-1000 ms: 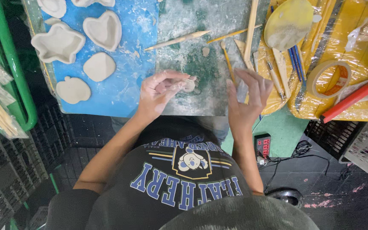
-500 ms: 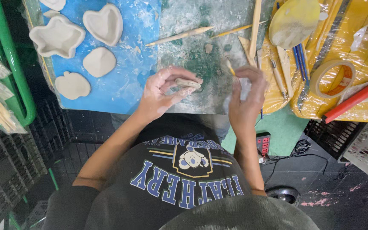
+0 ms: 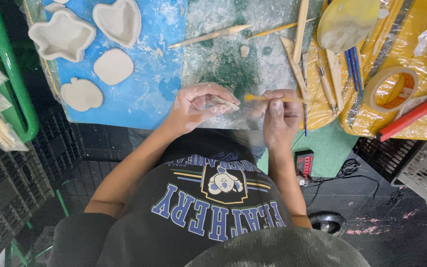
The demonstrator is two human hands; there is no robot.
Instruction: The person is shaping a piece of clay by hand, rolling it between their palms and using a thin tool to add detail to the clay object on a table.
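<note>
— Between the two hands, what's going on?
— Fingers [image 3: 208, 99] of the left hand [image 3: 198, 106] are curled shut round a small piece of pale clay [image 3: 222, 103], pinched near the surface's front edge. The right hand [image 3: 278, 116] has its fingers closed on a thin yellow-tipped tool [image 3: 273, 99], held level, its tip just beside the clay.

— And under them?
— A dusty, clay-smeared surface [image 3: 233, 64], grey-green there, with a blue sheet [image 3: 144, 94] to the left.

— What lies on the sheet?
— A flat rounded clay slab [image 3: 113, 66], a flat apple-shaped piece [image 3: 81, 94], a heart-shaped clay dish [image 3: 118, 20] and a star-like dish [image 3: 61, 35] beside it.

— Farther off?
— Wooden modelling sticks [image 3: 208, 35] lie well above the hands, more of them on the right over yellow plastic [image 3: 357, 118]. On that plastic sit a roll of tape [image 3: 394, 89], a round yellowish disc [image 3: 347, 22] and a red-handled tool [image 3: 411, 114].
</note>
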